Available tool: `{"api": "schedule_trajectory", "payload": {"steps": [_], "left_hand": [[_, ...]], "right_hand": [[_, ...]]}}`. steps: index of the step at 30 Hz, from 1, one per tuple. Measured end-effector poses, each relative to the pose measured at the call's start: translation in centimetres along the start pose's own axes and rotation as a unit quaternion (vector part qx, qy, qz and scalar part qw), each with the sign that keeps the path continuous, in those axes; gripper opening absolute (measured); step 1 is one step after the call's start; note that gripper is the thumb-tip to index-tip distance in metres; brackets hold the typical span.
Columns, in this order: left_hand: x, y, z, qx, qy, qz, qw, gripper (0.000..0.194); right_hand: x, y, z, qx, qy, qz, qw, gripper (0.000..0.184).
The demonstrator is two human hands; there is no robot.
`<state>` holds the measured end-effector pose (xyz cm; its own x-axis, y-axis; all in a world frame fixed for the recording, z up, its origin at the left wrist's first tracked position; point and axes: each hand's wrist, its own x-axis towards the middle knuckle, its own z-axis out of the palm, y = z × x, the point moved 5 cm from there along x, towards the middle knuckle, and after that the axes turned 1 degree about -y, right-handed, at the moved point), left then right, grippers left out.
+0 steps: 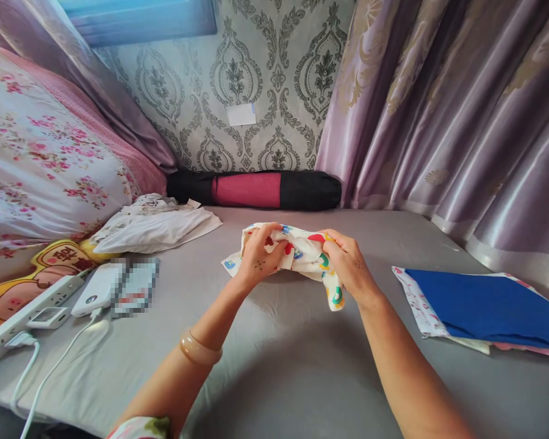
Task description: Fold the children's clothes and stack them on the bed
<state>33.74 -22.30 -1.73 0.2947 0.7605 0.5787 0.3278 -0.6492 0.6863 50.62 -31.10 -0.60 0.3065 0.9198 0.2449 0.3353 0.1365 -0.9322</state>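
Both hands hold a bunched white garment (304, 244) with red, green, blue and yellow prints, above the middle of the grey sheet (274, 341). My left hand (261, 253) grips its left part, thumb and fingers closed on the cloth. At the right end, my right hand (350, 259) pinches the fabric. A narrow piece like a sleeve dangles just left of that hand. One corner of the cloth sticks out to the left behind my left hand. Folds hide the garment's full shape.
Folded clothes, a blue piece (489, 308) uppermost, lie at right. A crumpled white garment (160, 225) lies back left. Near the left edge are a power strip (32, 314), a white power bank (99, 289) and cables. A black and red rolled bag (251, 189) rests along the wall.
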Motion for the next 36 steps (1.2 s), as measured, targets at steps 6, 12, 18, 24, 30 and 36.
{"api": "schedule_trajectory", "payload": {"steps": [6, 12, 18, 24, 30, 36], "left_hand": [[0.2, -0.4, 0.7, -0.216, -0.122, -0.091, 0.964, 0.027], [0.7, 0.2, -0.2, -0.053, -0.093, -0.02, 0.994, 0.019], [-0.4, 1.3, 2.9, -0.206, -0.31, -0.09, 0.924, 0.036], [-0.9, 2.0, 4.6, -0.337, -0.331, -0.15, 0.869, 0.034], [-0.5, -0.4, 3.2, -0.265, -0.248, -0.147, 0.92, 0.033], [-1.8, -4.1, -0.2, -0.158, -0.192, -0.147, 0.957, 0.031]], "right_hand": [[-0.1, 0.7, -2.1, 0.041, -0.021, 0.061, 0.997, 0.031], [0.3, 3.1, -4.6, -0.145, -0.081, 0.057, 0.984, 0.035], [0.0, 2.8, -5.1, -0.274, -0.1, -0.023, 0.956, 0.027], [-0.1, 1.6, -1.5, -0.151, -0.131, -0.045, 0.979, 0.03], [0.6, 2.8, -1.5, -0.129, -0.106, -0.011, 0.986, 0.027], [1.8, 4.6, -3.9, -0.138, -0.005, 0.013, 0.99, 0.034]]}}
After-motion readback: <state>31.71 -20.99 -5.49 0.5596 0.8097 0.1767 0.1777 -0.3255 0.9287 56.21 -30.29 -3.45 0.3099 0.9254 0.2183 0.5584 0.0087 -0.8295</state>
